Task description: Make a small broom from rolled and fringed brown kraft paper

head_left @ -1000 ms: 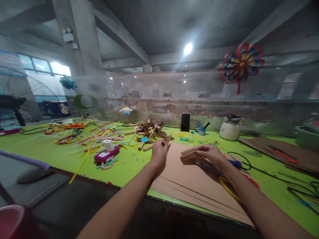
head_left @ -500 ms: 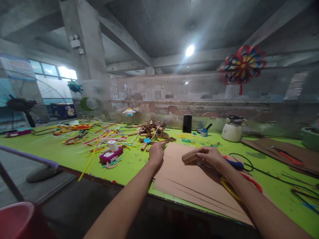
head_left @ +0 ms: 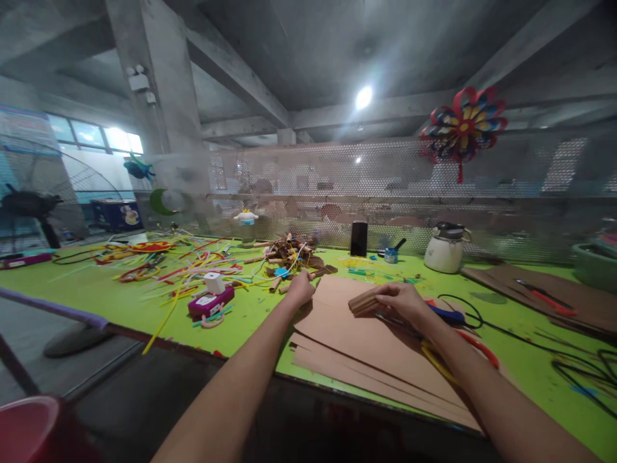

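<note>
My right hand [head_left: 402,302] pinches a short, flat folded bundle of brown paper [head_left: 362,302] above a stack of brown paper sheets [head_left: 337,321]. Scissors with a red and yellow handle [head_left: 477,347] and a blue-handled tool [head_left: 448,314] lie under and beside my right wrist. My left hand [head_left: 301,290] is closed at the left edge of the sheets, its fingertips turned away from me; what they grip is hidden. Just beyond it is a heap of brown paper rolls and scraps [head_left: 294,254] with a blue flower shape [head_left: 281,272].
Colourful strips [head_left: 193,263] litter the green table [head_left: 260,315] on the left, near a purple box with a white plug [head_left: 211,302]. A phone [head_left: 358,238], small blue jar [head_left: 391,256] and white kettle [head_left: 443,249] stand behind. Red-handled scissors [head_left: 554,301] lie right.
The top brown sheets have slid back from the table's front edge, baring more of the sheets below. Both hands keep nearly the same pose, and the view has shifted slightly.
</note>
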Demonstrator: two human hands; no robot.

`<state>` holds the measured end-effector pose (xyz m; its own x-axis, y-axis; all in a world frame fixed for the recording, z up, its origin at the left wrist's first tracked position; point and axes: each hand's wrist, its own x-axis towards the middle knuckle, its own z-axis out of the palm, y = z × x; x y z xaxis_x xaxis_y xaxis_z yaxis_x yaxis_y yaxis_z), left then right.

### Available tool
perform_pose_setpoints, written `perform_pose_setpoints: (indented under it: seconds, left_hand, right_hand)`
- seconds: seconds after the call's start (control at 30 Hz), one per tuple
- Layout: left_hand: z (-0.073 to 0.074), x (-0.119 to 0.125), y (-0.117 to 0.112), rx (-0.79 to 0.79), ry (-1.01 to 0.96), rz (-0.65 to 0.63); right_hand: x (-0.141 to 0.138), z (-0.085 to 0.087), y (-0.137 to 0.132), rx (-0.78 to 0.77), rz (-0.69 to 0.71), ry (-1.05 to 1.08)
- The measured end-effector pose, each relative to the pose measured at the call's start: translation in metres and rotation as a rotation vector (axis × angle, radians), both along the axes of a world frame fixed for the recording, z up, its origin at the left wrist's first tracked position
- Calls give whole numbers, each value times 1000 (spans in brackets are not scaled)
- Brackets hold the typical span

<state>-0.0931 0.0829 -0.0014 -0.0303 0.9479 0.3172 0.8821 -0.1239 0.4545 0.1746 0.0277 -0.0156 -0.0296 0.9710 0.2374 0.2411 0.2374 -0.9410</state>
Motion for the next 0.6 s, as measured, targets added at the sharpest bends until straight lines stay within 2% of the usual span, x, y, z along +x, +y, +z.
perform_pose_setpoints:
  seconds: [0.13, 0.2, 0.27, 0.43, 0.6]
  left_hand:
    - [26, -13, 3, 18, 69, 62]
    - [32, -20, 6, 49, 229, 97]
    - [29, -26, 9, 42, 305, 102]
    - [11, -36, 15, -29, 302, 88]
    - [16, -31, 17, -8, 225, 64]
  right_hand:
    - [1, -1, 1, 8, 10, -2]
    - [1, -2, 2, 13, 8, -5]
    - [1, -3, 2, 13, 3, -1]
    - [1, -6, 5, 7, 2, 20]
    - [2, -7, 5, 11, 11, 0]
